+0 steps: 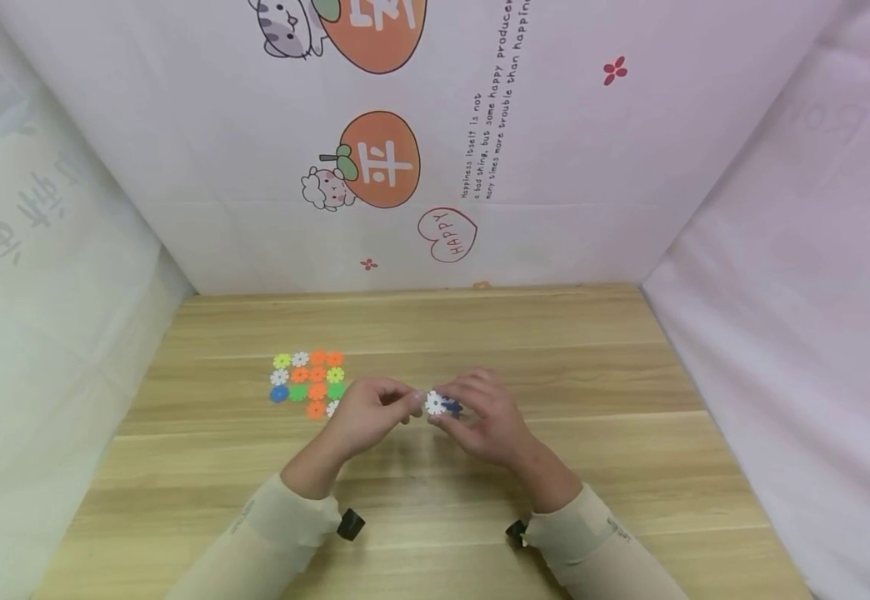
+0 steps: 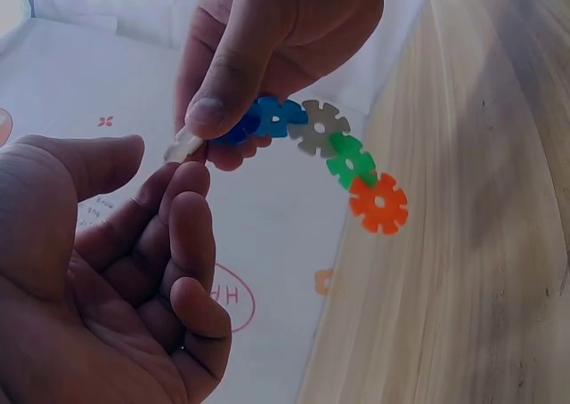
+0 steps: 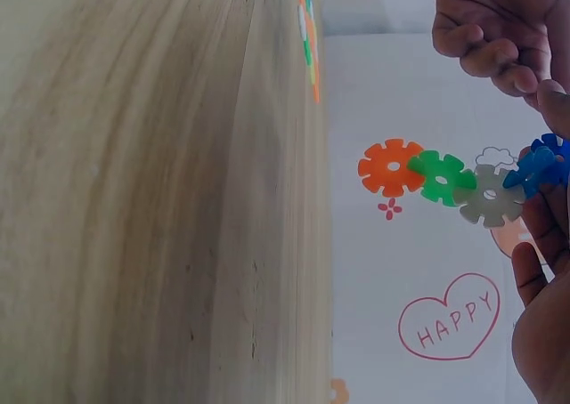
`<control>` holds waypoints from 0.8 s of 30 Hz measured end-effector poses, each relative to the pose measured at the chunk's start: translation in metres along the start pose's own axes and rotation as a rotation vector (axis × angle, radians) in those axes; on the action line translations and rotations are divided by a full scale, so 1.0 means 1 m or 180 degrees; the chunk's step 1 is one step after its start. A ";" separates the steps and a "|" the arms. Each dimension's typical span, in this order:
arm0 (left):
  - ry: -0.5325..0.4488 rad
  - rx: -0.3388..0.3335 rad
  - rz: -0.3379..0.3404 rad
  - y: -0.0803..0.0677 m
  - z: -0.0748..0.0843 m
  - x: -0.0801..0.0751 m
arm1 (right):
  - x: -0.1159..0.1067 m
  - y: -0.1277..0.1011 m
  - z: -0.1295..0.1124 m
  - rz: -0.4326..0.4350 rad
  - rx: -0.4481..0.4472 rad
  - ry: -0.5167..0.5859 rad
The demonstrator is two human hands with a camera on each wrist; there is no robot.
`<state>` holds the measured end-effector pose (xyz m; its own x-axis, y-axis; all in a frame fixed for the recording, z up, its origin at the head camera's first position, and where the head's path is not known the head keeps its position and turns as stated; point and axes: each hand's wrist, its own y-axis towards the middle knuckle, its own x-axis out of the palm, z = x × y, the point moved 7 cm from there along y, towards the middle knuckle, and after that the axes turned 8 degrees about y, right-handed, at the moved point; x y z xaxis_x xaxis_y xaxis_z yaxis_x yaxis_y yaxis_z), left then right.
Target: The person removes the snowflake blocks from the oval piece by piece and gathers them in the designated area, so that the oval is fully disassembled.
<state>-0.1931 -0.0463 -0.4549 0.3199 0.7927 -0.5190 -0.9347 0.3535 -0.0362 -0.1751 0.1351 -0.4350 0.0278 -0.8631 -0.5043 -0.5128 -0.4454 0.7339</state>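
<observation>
Thumb and fingers of my right hand (image 1: 487, 417) pinch a chain of interlocked notched plastic discs. In the left wrist view a white disc (image 2: 182, 146) is at the gripped end, beside dark blue. Outward from there come a blue disc (image 2: 289, 124), a grey disc (image 2: 312, 141), a green disc (image 2: 343, 171) and an orange disc (image 2: 389, 219) at the free end. My left hand (image 1: 371, 412) is close to the white disc, fingers loosely bent and thumb apart from it. Whether its fingertips touch that disc is hard to tell.
Left of the hands, several loose discs in yellow, white, orange, green and blue (image 1: 279, 393) lie in rough rows on the wooden table (image 1: 420, 533). A printed white cloth (image 1: 555, 208) hangs behind the table, with more cloth at both sides.
</observation>
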 end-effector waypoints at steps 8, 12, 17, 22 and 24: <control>-0.0073 0.0075 -0.0047 0.003 0.001 0.006 | 0.003 0.000 0.000 -0.0001 -0.0014 0.0026; -0.0082 0.0032 -0.0035 0.003 0.000 0.008 | 0.004 0.000 0.000 -0.0022 -0.0002 0.0054; -0.0116 -0.0052 0.0004 0.002 -0.001 0.006 | 0.005 -0.001 0.003 -0.0083 0.0085 0.0071; -0.0119 -0.0156 0.0100 0.001 -0.006 0.002 | 0.000 0.000 0.003 0.0038 0.0011 0.0041; -0.0122 -0.0177 0.0132 0.002 -0.008 0.000 | -0.002 0.001 0.001 0.0108 -0.0080 0.0030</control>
<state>-0.1961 -0.0498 -0.4622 0.2853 0.8250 -0.4879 -0.9541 0.2926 -0.0631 -0.1764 0.1370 -0.4340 0.0189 -0.8800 -0.4746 -0.4918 -0.4215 0.7619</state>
